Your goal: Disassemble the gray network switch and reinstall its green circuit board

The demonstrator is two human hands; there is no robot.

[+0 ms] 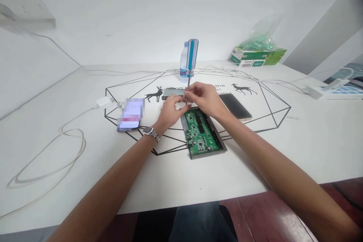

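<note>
A screwdriver with a clear, blue-striped handle stands nearly upright, its tip down at the far left corner of a green circuit board. My right hand is closed, with its fingertips pinching the thin shaft below the handle. Close to the tip, my left hand has thumb and fingers drawn together at the board's corner. Whatever lies between those left fingertips is hidden. The board sits in a shallow grey metal tray on the table. Behind my hands lies a grey metal piece, partly covered.
A lit phone lies to the left, near a white charger and looped cable. At right is a dark flat device. A bottle stands behind the screwdriver; green boxes sit at the back right.
</note>
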